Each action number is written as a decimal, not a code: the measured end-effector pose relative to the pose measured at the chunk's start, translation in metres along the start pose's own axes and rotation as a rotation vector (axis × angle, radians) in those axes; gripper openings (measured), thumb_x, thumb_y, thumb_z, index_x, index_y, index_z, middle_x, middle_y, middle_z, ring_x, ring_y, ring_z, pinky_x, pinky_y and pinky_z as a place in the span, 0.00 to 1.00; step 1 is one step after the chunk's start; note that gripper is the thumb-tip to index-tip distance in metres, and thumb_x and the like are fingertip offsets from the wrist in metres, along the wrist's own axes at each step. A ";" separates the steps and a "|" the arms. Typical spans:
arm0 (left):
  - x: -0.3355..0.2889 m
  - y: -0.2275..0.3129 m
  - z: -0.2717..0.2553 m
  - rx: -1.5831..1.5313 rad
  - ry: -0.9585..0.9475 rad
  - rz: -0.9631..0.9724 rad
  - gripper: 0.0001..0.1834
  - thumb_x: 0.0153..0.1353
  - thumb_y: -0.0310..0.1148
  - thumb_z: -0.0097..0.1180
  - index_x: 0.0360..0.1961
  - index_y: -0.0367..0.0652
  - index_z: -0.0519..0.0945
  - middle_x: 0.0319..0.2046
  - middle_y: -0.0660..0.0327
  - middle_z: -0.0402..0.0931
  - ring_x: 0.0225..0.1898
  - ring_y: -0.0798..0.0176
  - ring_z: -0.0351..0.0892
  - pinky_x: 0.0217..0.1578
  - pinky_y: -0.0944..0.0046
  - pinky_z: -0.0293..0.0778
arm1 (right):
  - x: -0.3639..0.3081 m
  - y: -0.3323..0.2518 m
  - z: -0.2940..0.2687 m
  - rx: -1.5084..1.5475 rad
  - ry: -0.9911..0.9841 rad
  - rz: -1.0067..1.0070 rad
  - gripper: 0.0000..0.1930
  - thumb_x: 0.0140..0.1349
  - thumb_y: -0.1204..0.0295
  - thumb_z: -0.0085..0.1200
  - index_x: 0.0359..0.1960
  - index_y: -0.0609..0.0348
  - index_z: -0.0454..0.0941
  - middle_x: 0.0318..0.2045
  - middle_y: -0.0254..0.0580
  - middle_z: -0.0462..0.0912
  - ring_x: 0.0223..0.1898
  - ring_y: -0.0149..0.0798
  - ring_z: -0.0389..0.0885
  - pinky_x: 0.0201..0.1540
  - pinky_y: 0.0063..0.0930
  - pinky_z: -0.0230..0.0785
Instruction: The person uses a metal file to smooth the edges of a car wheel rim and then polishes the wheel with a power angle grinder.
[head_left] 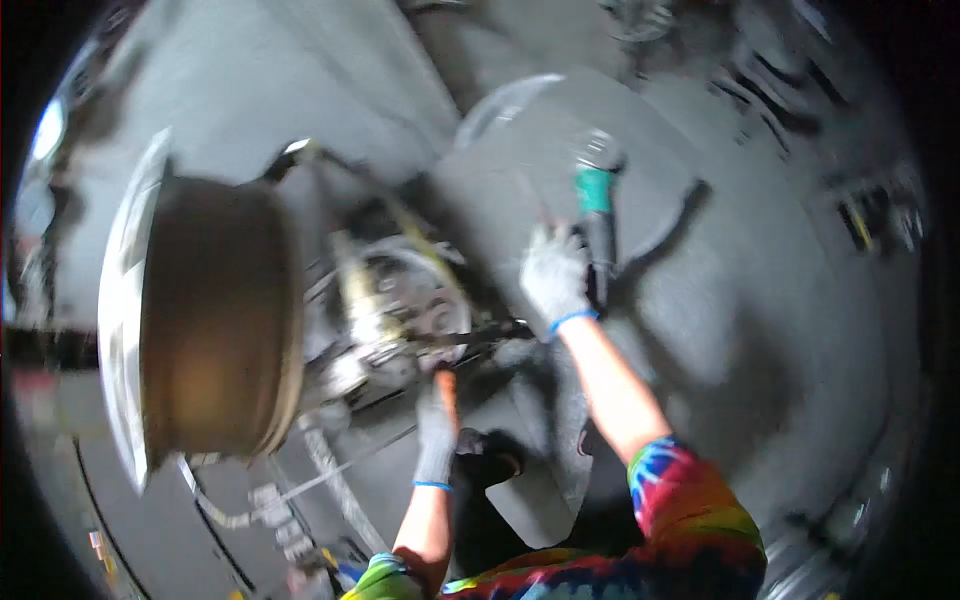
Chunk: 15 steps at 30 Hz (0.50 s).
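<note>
My right hand point(556, 272), in a pale glove with a blue cuff, is right beside the dark handle of an angle grinder point(594, 190) with a green body. Motion blur hides whether its fingers grip the handle. My left hand point(436, 425), gloved in grey with an orange patch, is closed at the near side of a metal machine hub point(425, 305). What is in its fingers, if anything, I cannot make out. Left of the hub stands a large wheel rim point(215, 320) on its edge, brownish inside with a shiny lip.
The grinder is over a broad grey rounded surface point(680, 130); a dark cord or hose point(680, 220) curves to its right. A bent bar point(375, 190) arches above the hub. Blurred tools point(785, 90) lie at the far right. A pale hose point(225, 515) runs below the rim.
</note>
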<state>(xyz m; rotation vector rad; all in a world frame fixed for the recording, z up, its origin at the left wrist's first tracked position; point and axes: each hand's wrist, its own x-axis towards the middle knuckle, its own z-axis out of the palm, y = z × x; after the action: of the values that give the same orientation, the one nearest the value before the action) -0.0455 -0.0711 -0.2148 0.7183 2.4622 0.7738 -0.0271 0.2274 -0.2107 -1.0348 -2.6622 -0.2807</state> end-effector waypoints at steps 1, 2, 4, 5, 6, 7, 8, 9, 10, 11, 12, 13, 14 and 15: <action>-0.020 0.017 -0.020 -0.041 -0.096 -0.087 0.20 0.76 0.37 0.41 0.55 0.34 0.77 0.55 0.45 0.78 0.57 0.45 0.76 0.59 0.49 0.72 | 0.017 0.001 0.021 -0.116 -0.104 -0.026 0.17 0.67 0.62 0.51 0.52 0.57 0.77 0.42 0.52 0.81 0.41 0.50 0.81 0.38 0.46 0.75; -0.045 0.029 -0.030 0.007 0.021 0.273 0.18 0.74 0.35 0.44 0.56 0.35 0.77 0.52 0.45 0.78 0.55 0.43 0.77 0.56 0.49 0.73 | 0.025 0.000 0.037 -0.043 -0.200 0.000 0.18 0.67 0.63 0.51 0.53 0.59 0.76 0.42 0.53 0.81 0.41 0.50 0.82 0.39 0.47 0.75; -0.096 0.070 -0.067 -0.232 -0.195 0.191 0.18 0.73 0.35 0.50 0.55 0.34 0.78 0.49 0.46 0.80 0.51 0.47 0.80 0.52 0.51 0.75 | 0.038 0.002 0.056 0.088 -0.337 0.065 0.19 0.67 0.65 0.50 0.56 0.61 0.74 0.41 0.53 0.82 0.40 0.51 0.84 0.40 0.49 0.76; -0.118 0.095 -0.094 -0.389 -0.313 0.049 0.18 0.72 0.35 0.51 0.55 0.34 0.79 0.47 0.47 0.81 0.50 0.47 0.81 0.51 0.52 0.76 | 0.044 -0.004 0.060 0.161 -0.373 0.089 0.20 0.67 0.66 0.50 0.57 0.62 0.73 0.41 0.54 0.83 0.39 0.52 0.84 0.40 0.50 0.76; -0.138 0.124 -0.102 -0.358 -0.308 0.116 0.18 0.72 0.36 0.52 0.54 0.32 0.80 0.44 0.47 0.82 0.48 0.46 0.81 0.51 0.52 0.76 | 0.040 -0.007 0.062 0.235 -0.392 0.099 0.21 0.67 0.66 0.50 0.58 0.64 0.72 0.40 0.54 0.83 0.39 0.53 0.85 0.41 0.51 0.76; -0.153 0.140 -0.118 -0.339 -0.323 0.201 0.19 0.72 0.37 0.53 0.53 0.31 0.80 0.42 0.47 0.82 0.47 0.45 0.82 0.50 0.52 0.76 | 0.031 -0.008 0.051 0.302 -0.392 0.125 0.22 0.67 0.67 0.50 0.60 0.65 0.70 0.40 0.55 0.84 0.39 0.53 0.86 0.41 0.52 0.77; -0.160 0.150 -0.133 -0.327 -0.240 0.406 0.19 0.71 0.37 0.55 0.54 0.32 0.80 0.40 0.49 0.83 0.44 0.44 0.82 0.48 0.54 0.76 | 0.024 -0.011 0.039 0.407 -0.340 0.173 0.23 0.67 0.68 0.50 0.61 0.66 0.69 0.39 0.55 0.84 0.38 0.54 0.87 0.42 0.53 0.77; -0.173 0.165 -0.158 -0.278 -0.248 0.418 0.19 0.69 0.38 0.57 0.53 0.34 0.81 0.39 0.50 0.83 0.43 0.46 0.82 0.46 0.54 0.76 | 0.003 -0.016 0.016 0.537 -0.285 0.231 0.24 0.67 0.68 0.50 0.63 0.67 0.68 0.43 0.59 0.83 0.42 0.54 0.86 0.45 0.51 0.77; -0.181 0.179 -0.184 -0.315 -0.180 0.464 0.18 0.68 0.38 0.58 0.52 0.36 0.83 0.41 0.50 0.83 0.43 0.47 0.83 0.46 0.54 0.77 | -0.013 -0.014 -0.010 0.668 -0.210 0.289 0.25 0.68 0.69 0.51 0.64 0.68 0.67 0.47 0.62 0.83 0.46 0.55 0.85 0.49 0.48 0.77; -0.188 0.190 -0.209 -0.351 -0.121 0.514 0.16 0.67 0.37 0.59 0.50 0.38 0.84 0.43 0.51 0.84 0.43 0.47 0.83 0.46 0.53 0.78 | -0.041 -0.008 -0.027 0.745 -0.012 0.309 0.26 0.68 0.68 0.52 0.65 0.68 0.66 0.51 0.65 0.81 0.48 0.52 0.84 0.49 0.43 0.76; -0.195 0.198 -0.233 -0.392 -0.050 0.478 0.13 0.64 0.36 0.62 0.43 0.38 0.85 0.40 0.51 0.84 0.41 0.47 0.83 0.45 0.52 0.78 | -0.069 -0.008 -0.072 0.973 -0.017 0.341 0.29 0.71 0.70 0.52 0.70 0.67 0.61 0.53 0.60 0.80 0.47 0.43 0.83 0.49 0.34 0.75; -0.200 0.210 -0.263 -0.396 0.077 0.472 0.10 0.63 0.35 0.63 0.38 0.37 0.85 0.39 0.52 0.85 0.40 0.47 0.83 0.44 0.51 0.78 | -0.091 -0.011 -0.151 1.242 -0.211 0.386 0.27 0.72 0.74 0.49 0.72 0.64 0.60 0.50 0.49 0.79 0.42 0.34 0.78 0.46 0.26 0.73; -0.200 0.218 -0.292 -0.303 0.252 0.515 0.10 0.63 0.35 0.62 0.36 0.37 0.85 0.38 0.52 0.85 0.40 0.47 0.84 0.44 0.52 0.79 | -0.108 -0.009 -0.234 1.467 -0.392 0.481 0.27 0.74 0.78 0.46 0.73 0.61 0.59 0.47 0.38 0.77 0.38 0.25 0.73 0.42 0.18 0.71; -0.195 0.226 -0.324 -0.238 0.356 0.489 0.11 0.65 0.36 0.60 0.37 0.37 0.85 0.38 0.51 0.85 0.41 0.48 0.84 0.45 0.52 0.79 | -0.125 -0.006 -0.300 1.573 -0.407 0.404 0.27 0.73 0.79 0.45 0.74 0.59 0.58 0.45 0.35 0.76 0.36 0.23 0.72 0.40 0.16 0.70</action>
<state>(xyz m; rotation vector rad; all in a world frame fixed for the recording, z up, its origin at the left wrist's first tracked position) -0.0015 -0.1525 0.2163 1.1954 2.4520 1.4608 0.1111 0.0617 0.0325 -0.9180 -1.8076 1.8674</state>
